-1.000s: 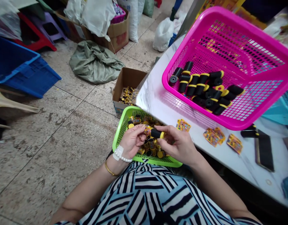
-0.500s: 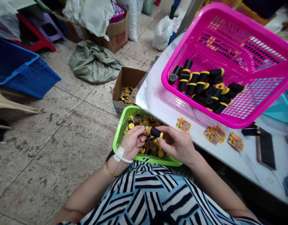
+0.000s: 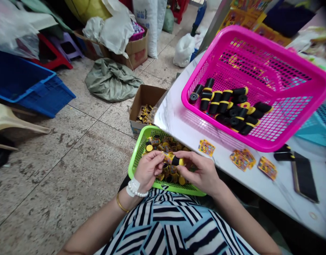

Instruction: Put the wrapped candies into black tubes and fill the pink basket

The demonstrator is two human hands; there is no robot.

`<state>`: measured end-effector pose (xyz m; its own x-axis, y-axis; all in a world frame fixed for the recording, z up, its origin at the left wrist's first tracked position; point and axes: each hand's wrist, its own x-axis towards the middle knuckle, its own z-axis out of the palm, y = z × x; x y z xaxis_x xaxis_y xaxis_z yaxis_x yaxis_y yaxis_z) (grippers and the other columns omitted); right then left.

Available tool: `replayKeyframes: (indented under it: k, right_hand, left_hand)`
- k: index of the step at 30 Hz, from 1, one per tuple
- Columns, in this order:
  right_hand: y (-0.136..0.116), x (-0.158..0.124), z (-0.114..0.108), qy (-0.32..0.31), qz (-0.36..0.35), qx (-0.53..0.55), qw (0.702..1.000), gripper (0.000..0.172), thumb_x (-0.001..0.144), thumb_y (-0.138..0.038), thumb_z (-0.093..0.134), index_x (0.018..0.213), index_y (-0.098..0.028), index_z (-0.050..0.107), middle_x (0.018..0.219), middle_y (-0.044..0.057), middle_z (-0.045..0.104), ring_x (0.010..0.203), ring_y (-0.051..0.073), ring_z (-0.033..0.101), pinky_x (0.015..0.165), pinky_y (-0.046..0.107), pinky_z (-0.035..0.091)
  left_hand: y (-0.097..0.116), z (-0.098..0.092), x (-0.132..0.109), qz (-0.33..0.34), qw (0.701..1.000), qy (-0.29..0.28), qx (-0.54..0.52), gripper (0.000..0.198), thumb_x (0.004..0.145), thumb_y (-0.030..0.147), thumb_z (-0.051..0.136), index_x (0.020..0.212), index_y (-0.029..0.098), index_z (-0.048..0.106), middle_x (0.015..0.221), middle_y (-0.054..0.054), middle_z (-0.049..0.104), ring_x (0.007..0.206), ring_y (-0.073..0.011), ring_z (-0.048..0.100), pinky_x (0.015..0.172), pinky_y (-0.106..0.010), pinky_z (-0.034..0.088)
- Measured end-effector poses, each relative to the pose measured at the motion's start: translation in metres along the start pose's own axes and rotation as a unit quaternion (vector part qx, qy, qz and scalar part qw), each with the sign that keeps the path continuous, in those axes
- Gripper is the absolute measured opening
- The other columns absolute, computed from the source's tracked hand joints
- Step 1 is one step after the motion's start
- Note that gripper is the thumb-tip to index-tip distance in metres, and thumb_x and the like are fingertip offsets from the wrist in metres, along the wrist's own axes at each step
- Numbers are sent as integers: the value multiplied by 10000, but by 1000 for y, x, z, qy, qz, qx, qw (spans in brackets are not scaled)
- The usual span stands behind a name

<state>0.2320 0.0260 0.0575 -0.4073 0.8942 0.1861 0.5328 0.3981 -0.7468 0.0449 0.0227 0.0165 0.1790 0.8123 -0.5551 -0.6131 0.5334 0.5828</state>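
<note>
Both hands meet above a green basket (image 3: 138,156) on my lap. My right hand (image 3: 201,171) is closed, thumb and fingertips at the yellow end of a small black and yellow cylinder (image 3: 176,161). My left hand (image 3: 149,168) pinches the other end, where a printed yellow sleeve (image 3: 167,156) surrounds part of the black body. Its fingers hide the sleeve's far edge. Several similar cylinders with printed sleeves (image 3: 181,180) lie heaped in the green basket below.
On the marble-patterned table stands a pink basket (image 3: 261,145) with several bare black and yellow cylinders (image 3: 216,102). Flat printed sleeves (image 3: 207,147) and a phone (image 3: 305,179) lie before it. A cardboard box (image 3: 141,94) with small yellow pieces stands beyond the green basket; a blue crate (image 3: 59,94) sits left.
The printed sleeve now covers more of the cylinder, and less black shows. Both hands keep their grip. The whole scene has shifted slightly lower in view.
</note>
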Motion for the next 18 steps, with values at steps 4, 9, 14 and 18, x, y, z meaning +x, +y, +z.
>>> replayKeyframes:
  k: [4,9,14,18]
  right_hand:
    - [2,-11,-3,48,28,54,997,284,832,-173,665,1113,-207,643,1027,53,725,800,141,680,711,254,563]
    - [0,-22,-5,42,31,126,991,317,808,-186,725,1112,-216,639,1068,74,712,898,178,694,716,265,590]
    - [-2,-27,-1,52,-24,104,993,316,812,-152,724,1116,-227,676,1174,99,621,1025,196,648,748,278,607]
    - [2,-28,1,73,-64,75,992,361,818,-112,705,1154,-242,675,1080,83,616,948,173,650,735,276,613]
  left_hand:
    - [-7,-6,-6,21,999,12,21,344,654,329,843,856,120,658,641,25,548,518,-43,452,382,-119,270]
    - [-3,-9,-13,49,987,-103,116,505,695,277,824,1152,176,635,980,-61,666,755,-116,616,591,-195,485]
    - [12,-8,-9,69,949,-187,244,356,680,211,822,998,143,679,891,-38,699,755,-119,634,720,-239,507]
    - [12,-5,-1,63,941,-190,272,340,666,239,818,950,137,660,827,-21,693,719,-123,628,698,-247,493]
